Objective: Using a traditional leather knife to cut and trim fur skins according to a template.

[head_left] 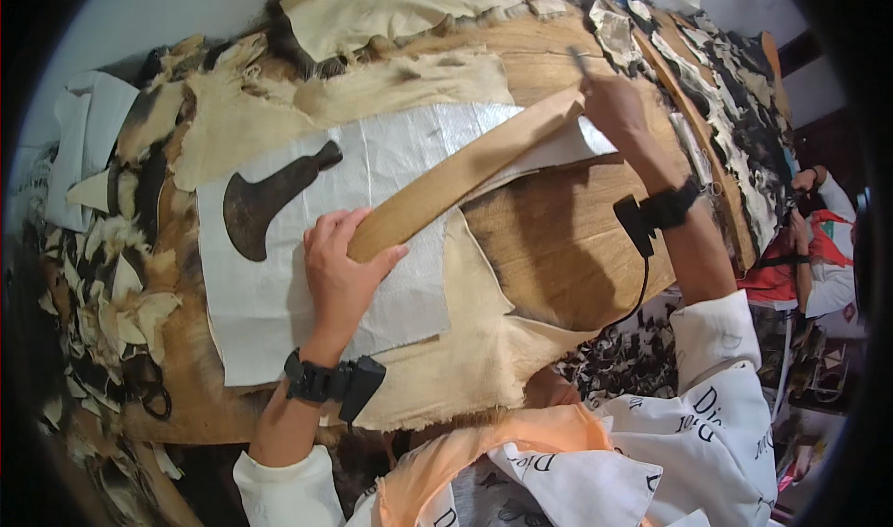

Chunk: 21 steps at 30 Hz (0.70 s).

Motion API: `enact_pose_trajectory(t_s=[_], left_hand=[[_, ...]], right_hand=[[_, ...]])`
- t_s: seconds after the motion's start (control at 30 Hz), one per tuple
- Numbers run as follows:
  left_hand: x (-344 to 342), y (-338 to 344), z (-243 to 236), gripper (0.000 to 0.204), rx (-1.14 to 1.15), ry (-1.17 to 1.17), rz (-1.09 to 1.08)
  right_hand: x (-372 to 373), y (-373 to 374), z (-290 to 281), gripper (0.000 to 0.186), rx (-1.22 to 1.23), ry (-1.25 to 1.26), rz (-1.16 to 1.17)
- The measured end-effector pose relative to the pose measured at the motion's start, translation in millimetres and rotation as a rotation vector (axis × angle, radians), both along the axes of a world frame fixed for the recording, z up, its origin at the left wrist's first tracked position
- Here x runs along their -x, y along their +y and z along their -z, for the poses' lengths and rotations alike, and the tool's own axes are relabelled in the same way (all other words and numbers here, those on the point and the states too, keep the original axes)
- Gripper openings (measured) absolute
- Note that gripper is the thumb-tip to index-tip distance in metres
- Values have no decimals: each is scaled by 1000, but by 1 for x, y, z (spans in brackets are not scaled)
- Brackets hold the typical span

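Observation:
A flat wooden strip (465, 175) runs slantwise over a white woven sheet (265, 322), its far end toward the upper right. My left hand (346, 262) grips the strip's near end, thumb on one edge and fingers on the other. At the far end, my right hand (616, 108) is closed around a thin dark tool (578, 60) whose tip sticks out; its kind is unclear. A dark crescent-bladed cutter (263, 201) with a short stem lies on the sheet, left of the strip. Beneath the sheet lies a pale hide (419, 383).
The wooden worktop (567, 234) bears more pale hides (391, 11) at the back. Furry scraps (139, 313) heap along the left, and black and white scraps (744, 146) along the right beside a long wooden bar (712, 164). Another person (823, 248) works at the far right.

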State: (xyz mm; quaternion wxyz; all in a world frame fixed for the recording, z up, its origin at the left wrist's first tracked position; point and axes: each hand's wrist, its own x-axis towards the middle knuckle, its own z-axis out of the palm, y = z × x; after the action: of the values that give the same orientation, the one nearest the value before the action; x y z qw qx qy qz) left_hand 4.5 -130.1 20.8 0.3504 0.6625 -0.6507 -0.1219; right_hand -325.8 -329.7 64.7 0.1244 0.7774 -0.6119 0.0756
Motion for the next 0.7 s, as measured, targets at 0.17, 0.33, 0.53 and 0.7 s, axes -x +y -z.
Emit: enact_pose_trajectory(t_s=[0.17, 0.33, 0.53, 0.7], left_hand=[[-2, 0, -1, 51, -22, -3, -25], [-4, 5, -7, 53, -49, 49, 21], [32, 51, -38, 51, 0, -417, -41], [65, 38, -64, 57, -252, 622, -20]], right_hand=[[-96, 63, -2, 21, -170, -23, -379], [-102, 71, -26, 15, -496, -791, -506], [-80, 69, -51, 9, -624, -581, -457], [-104, 98, -44, 11, -351, -644, -1034]])
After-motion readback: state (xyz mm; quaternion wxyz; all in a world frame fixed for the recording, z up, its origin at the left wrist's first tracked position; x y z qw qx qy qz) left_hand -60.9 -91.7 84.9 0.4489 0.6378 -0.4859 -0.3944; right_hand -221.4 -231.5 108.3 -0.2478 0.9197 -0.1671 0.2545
